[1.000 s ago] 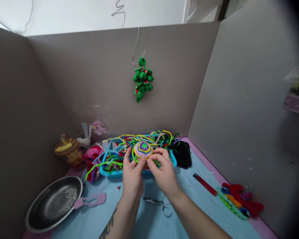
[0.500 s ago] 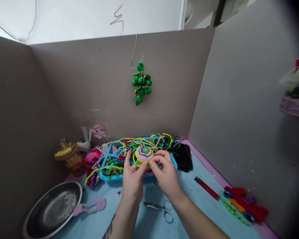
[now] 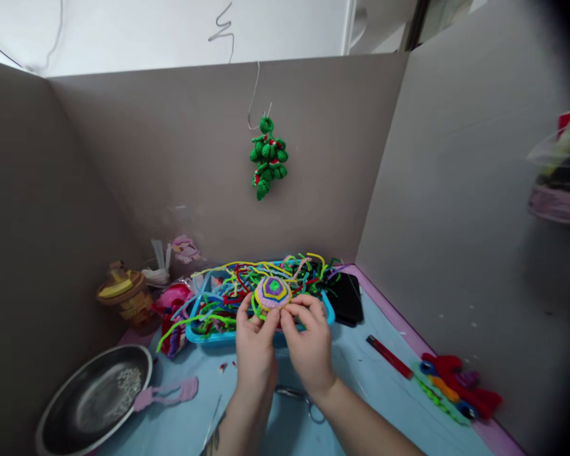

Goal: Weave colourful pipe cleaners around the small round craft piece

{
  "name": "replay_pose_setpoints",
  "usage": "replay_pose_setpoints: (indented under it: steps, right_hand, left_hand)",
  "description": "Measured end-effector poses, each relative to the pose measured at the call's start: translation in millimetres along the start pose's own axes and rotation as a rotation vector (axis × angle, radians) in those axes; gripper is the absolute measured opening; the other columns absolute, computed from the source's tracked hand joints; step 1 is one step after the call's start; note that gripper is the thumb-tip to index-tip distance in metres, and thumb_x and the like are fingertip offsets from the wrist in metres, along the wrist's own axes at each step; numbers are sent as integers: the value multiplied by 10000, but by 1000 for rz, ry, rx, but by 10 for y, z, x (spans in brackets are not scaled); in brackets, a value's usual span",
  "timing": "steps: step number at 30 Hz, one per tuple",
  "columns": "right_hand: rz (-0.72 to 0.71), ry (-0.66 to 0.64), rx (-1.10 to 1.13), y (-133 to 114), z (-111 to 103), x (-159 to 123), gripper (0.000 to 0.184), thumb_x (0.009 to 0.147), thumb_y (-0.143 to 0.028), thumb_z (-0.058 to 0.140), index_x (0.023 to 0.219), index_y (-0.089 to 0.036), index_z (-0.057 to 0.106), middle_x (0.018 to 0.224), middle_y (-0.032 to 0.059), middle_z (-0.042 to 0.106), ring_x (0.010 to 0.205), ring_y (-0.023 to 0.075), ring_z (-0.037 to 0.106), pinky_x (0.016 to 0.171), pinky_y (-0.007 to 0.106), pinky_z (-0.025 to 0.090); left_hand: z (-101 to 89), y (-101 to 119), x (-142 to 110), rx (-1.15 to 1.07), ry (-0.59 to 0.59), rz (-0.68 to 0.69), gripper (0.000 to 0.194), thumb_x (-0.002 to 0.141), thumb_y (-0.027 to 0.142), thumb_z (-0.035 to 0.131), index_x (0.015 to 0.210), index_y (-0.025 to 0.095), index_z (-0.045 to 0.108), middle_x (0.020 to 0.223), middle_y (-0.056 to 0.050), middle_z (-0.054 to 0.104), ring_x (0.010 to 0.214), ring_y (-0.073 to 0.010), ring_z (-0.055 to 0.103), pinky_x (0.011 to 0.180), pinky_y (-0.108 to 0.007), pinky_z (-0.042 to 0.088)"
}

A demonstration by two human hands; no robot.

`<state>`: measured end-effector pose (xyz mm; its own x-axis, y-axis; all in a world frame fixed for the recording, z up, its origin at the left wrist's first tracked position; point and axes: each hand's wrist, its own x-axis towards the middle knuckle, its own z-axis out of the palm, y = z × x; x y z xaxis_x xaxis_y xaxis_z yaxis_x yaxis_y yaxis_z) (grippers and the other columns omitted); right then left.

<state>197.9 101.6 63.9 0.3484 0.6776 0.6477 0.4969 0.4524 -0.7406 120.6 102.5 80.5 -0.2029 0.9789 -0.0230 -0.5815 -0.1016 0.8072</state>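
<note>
Both hands hold up a small round woven piece (image 3: 272, 292) of pipe cleaners, with green centre, purple and yellow rings and a pink rim. My left hand (image 3: 254, 345) pinches its lower left edge, fingers closed. My right hand (image 3: 306, 342) pinches its lower right edge, fingers curled. The piece hovers over a blue tray (image 3: 331, 313) heaped with loose coloured pipe cleaners (image 3: 228, 285). Scissors (image 3: 301, 399) lie on the blue table just under my wrists, partly hidden.
A steel pan (image 3: 95, 399) sits at the front left, a pink cut-out (image 3: 168, 392) beside it. A black case (image 3: 346, 297), a red stick (image 3: 389, 356) and a colourful pipe-cleaner figure (image 3: 458, 386) lie to the right. A green ornament (image 3: 267, 158) hangs on the back panel. Cardboard walls enclose three sides.
My hands have drawn closer together around the woven piece and dropped slightly toward me. The view shifted a little; nothing else on the table moved.
</note>
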Motion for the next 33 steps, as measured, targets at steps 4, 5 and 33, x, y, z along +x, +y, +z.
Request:
replay_pose_setpoints:
  steps: [4,5,33]
  right_hand:
    - [147,-41,155,-11,13,-6,113,786,-240,580,742,-198,675,907,58,555,863,193,544,794,378,473]
    - [205,-62,232,-12,22,-6,118,785,-256,586,746,-198,681,923,62,553,867,193,550,794,376,480]
    - [766,-200,1034,-170,108,41,319,656,-456,703,831,-189,682,834,65,699,893,263,620,742,377,497]
  left_hand:
    - [4,8,5,-6,-18,-5,686,654,171,739,1238,190,380,939,-80,696,844,-179,665,795,-298,479]
    - [1,5,12,-10,-21,-5,678,656,171,737,1235,193,386,947,-78,695,852,-179,664,803,-301,477]
    - [-19,85,23,193,-124,138,880,593,118,748,1366,235,343,1207,-108,592,1113,-248,567,914,-298,462]
